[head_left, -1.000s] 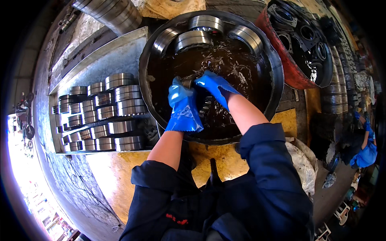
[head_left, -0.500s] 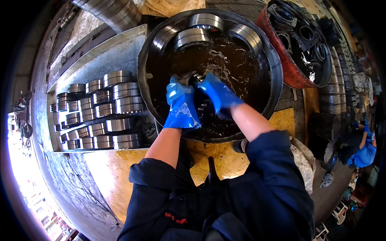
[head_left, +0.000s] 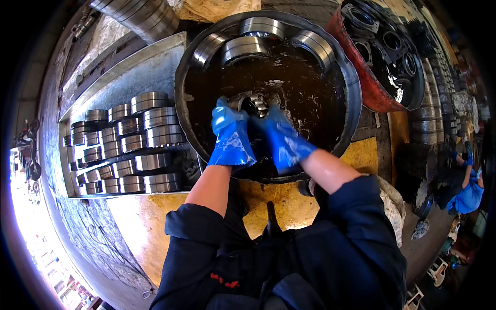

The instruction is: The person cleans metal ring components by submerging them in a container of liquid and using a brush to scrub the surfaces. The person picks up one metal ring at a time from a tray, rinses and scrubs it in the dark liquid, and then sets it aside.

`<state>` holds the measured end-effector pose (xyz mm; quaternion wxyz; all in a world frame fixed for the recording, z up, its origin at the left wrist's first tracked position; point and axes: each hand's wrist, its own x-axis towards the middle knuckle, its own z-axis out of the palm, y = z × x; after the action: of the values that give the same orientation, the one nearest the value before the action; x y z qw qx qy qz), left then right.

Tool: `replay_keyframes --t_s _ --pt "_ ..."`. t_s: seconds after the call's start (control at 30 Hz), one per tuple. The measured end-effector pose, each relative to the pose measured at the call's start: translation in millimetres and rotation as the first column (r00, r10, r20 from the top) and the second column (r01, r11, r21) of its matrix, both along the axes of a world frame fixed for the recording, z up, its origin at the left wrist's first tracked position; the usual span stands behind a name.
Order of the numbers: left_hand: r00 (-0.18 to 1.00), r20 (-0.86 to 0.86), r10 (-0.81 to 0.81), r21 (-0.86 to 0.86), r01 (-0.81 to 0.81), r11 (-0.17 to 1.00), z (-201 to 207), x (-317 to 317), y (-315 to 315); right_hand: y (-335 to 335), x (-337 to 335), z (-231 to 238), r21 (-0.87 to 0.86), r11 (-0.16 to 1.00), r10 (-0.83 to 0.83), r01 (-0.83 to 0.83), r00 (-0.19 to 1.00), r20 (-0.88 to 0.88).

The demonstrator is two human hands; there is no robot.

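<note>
Both my hands wear blue rubber gloves and work over a round dark metal tub (head_left: 353,90) of brown, oily-looking liquid (head_left: 318,111). My left hand (head_left: 229,133) is closed on the left side of a roller bearing (head_left: 261,105), whose shiny rollers show between the hands. At its right side is my right hand (head_left: 285,142), smeared by motion, so I cannot make out its fingers or whether it grips anything. The bearing's lower part is hidden by the gloves. Several wide steel bearing rings (head_left: 245,48) stand partly in the liquid along the tub's far wall.
To the left, a shallow metal tray (head_left: 124,64) holds rows of stacked steel rings (head_left: 164,135). A red drum (head_left: 345,64) with dark flanged parts stands at the far right. More large rings (head_left: 142,18) are stacked at the far left. Another person (head_left: 466,194) in blue is at the right edge.
My right hand has moved right and nearer to me along the bearing, and more of its rollers show. My left hand keeps its grip almost in place.
</note>
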<state>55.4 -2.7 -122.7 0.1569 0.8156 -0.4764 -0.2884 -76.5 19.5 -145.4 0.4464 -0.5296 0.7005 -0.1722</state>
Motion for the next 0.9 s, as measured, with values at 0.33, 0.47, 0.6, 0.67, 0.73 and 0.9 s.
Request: replay_keyframes --t_s 0.33,0.47,0.6,0.67,0.73,0.9 --pt "0.999 0.031 0.023 0.089 -0.026 0.996 -1 8 -3 -14 24 -28 -0.034 0.977 -0.202 0.211 0.965 0.166" --pt "0.999 -0.031 -0.02 0.042 0.022 0.999 3 -6 -4 28 17 -47 -0.152 0.933 -0.266 0.326 0.91 0.318" --pt "0.999 -0.017 -0.031 0.076 0.032 0.997 8 -7 -7 -30 -15 22 0.174 0.983 0.036 -0.054 0.994 0.108" --pt "0.997 -0.032 -0.064 0.064 0.066 0.996 7 -18 -10 -42 -38 -2 -0.123 0.903 0.414 -0.411 0.91 -0.006" --pt "0.997 -0.024 -0.067 0.071 0.069 0.995 5 -11 -5 -39 -32 33 -0.018 0.964 0.243 -0.266 0.851 0.466" --pt "0.999 -0.032 -0.018 0.083 0.021 0.996 12 -22 -6 -9 1 -45 -0.074 0.95 -0.296 0.303 0.95 0.1"
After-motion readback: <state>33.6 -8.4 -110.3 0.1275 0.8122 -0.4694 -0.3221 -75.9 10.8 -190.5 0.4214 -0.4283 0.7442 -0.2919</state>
